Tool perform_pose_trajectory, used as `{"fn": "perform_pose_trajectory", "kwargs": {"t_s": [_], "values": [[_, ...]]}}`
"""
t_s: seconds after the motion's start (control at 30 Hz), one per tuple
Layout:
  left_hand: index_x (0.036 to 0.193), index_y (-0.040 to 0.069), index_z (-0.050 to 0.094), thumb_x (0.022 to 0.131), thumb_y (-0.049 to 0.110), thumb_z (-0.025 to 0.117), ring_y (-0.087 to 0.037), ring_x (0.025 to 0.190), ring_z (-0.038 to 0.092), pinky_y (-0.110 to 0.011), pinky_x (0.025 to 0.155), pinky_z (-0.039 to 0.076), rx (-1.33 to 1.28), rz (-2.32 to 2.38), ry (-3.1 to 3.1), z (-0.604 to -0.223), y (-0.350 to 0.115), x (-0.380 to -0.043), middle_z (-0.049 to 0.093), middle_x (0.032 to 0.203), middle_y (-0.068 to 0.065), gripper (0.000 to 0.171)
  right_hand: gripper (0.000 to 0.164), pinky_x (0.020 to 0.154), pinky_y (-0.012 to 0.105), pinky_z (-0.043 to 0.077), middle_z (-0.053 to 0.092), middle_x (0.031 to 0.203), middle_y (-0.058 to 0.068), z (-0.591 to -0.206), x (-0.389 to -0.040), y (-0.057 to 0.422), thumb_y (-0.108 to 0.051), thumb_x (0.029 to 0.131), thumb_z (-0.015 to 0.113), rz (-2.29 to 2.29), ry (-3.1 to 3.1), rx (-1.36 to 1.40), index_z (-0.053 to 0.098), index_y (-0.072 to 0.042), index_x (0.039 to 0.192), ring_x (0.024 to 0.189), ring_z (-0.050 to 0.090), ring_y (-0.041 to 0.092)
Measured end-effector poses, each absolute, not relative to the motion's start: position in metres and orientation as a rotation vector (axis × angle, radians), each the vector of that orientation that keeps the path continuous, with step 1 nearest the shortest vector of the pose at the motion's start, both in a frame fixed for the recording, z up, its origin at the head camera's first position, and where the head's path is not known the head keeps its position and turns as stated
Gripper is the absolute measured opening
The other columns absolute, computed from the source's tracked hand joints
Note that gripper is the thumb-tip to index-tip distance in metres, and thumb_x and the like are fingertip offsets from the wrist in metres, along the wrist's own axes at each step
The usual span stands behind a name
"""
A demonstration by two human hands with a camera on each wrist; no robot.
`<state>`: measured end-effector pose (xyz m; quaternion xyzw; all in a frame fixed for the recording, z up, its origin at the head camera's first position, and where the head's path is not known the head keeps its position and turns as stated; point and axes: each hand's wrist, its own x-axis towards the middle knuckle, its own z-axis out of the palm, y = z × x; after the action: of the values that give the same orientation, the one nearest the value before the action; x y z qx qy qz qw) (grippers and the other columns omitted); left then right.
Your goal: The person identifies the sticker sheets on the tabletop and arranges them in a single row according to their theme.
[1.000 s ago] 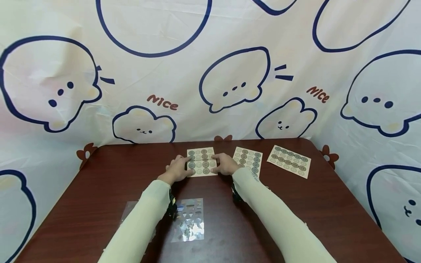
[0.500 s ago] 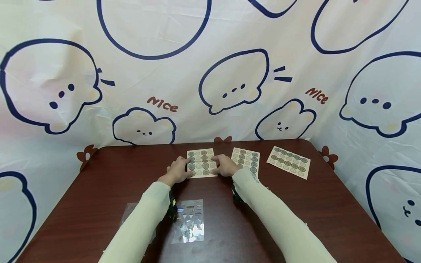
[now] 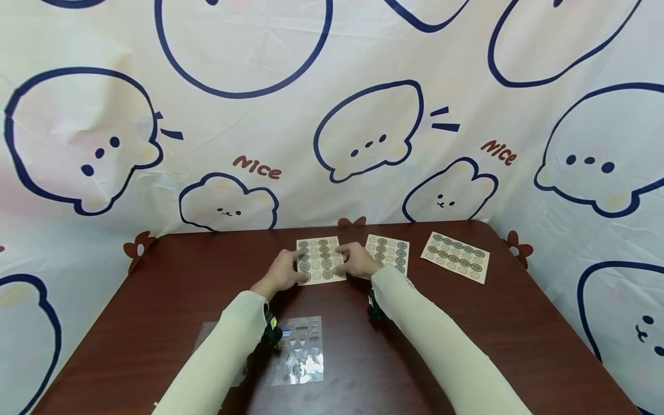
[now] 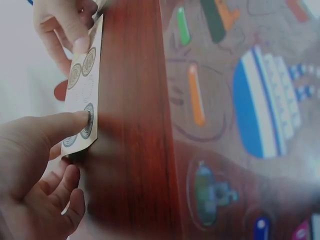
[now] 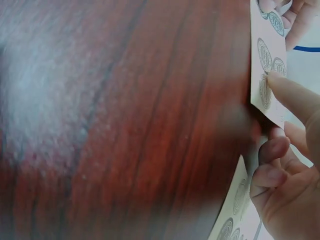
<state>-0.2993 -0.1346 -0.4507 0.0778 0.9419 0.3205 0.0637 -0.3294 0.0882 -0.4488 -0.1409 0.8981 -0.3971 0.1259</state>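
Observation:
A cream sheet of round coin-like stickers (image 3: 317,262) is held between my two hands near the far edge of the table. My left hand (image 3: 282,270) pinches its left side, and in the left wrist view the thumb (image 4: 70,125) lies on the printed face with the fingers curled beneath. On the opposite side my right hand (image 3: 358,260) pinches the sheet, its thumb (image 5: 292,95) on top and its fingers behind. In both wrist views the near edge of the sheet is raised off the wood.
A second round-sticker sheet (image 3: 389,249) lies just right of my right hand, partly behind the sleeve. Another (image 3: 456,256) lies angled farther right. A clear sticker sheet (image 3: 303,351) with coloured pictures lies nearer, beside the left forearm. The brown table (image 3: 171,276) meets a printed cloth (image 3: 353,46).
The held sheet has come slightly nearer, and the crease across its middle no longer shows. The second round-sticker sheet has shifted a little left. Both hands keep their pinch.

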Motion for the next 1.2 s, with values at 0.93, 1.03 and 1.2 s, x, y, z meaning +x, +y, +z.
{"fn": "perform_pose_trajectory", "kwargs": {"t_s": [0.93,1.03,1.2], "values": [[0.144,0.005,0.055,0.089,0.016,0.076,-0.024,0.095,0.051,-0.033,0.078,0.043,0.296,1.082,2.955,-0.430,-0.143,-0.279,0.056,0.121,-0.015,0.060,0.056,0.066,0.024,0.042,0.059,0.083,0.001,-0.429,-0.315,0.092,-0.013,0.088,0.078,-1.202,2.709,-0.510,0.059,-0.004,0.140,0.067,0.047,0.012],[0.143,0.006,0.056,0.088,0.016,0.076,-0.023,0.096,0.051,-0.032,0.077,0.043,0.278,1.082,2.958,-0.427,-0.144,-0.279,0.055,0.119,-0.014,0.059,0.055,0.073,0.025,0.043,0.061,0.087,0.003,-0.426,-0.314,0.091,-0.014,0.088,0.078,-1.200,2.717,-0.513,0.060,-0.004,0.139,0.073,0.051,0.012],[0.143,0.006,0.056,0.089,0.016,0.076,-0.023,0.097,0.051,-0.032,0.077,0.042,0.269,1.082,2.949,-0.425,-0.145,-0.277,0.055,0.119,-0.013,0.059,0.054,0.077,0.026,0.044,0.062,0.092,0.003,-0.424,-0.312,0.090,-0.015,0.088,0.079,-1.190,2.735,-0.519,0.061,-0.005,0.138,0.080,0.053,0.013]]}}
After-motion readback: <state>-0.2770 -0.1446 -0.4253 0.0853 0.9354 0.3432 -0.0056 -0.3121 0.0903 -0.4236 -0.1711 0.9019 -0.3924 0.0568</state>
